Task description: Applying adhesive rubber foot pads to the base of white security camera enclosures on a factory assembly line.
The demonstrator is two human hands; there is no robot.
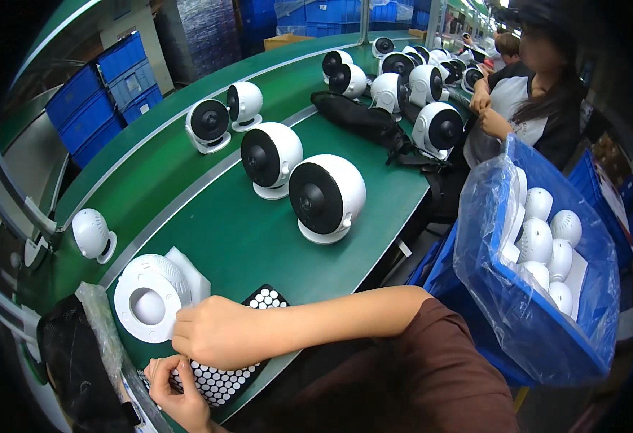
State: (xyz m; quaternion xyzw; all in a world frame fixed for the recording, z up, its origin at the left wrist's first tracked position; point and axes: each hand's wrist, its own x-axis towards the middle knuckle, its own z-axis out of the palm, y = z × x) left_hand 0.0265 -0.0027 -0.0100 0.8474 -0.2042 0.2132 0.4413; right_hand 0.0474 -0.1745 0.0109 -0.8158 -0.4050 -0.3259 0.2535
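Observation:
An upturned white ball-shaped device (130, 289) lies at the near left, the round underside of its base facing up. Beside its rim is my right hand (219, 332), closed, its fingertips hidden behind the hand. Below it my left hand (176, 390) is closed in a pinch of thumb and finger; whatever is between them is too small to make out. Under and between my hands lies a black sheet of round white pads (219, 382), partly covered by my right wrist. Two upright white devices with black round faces, one nearer (327, 198) and one behind (271, 160), stand farther along the green table.
More such devices (396, 90) crowd the far end, near a black bag (363, 119). Another (94, 234) stands at left. A plastic-lined blue crate (540, 310) of white devices is at right. A co-worker (525, 101) stands beyond it. Blue bins (85, 108) are stacked at far left.

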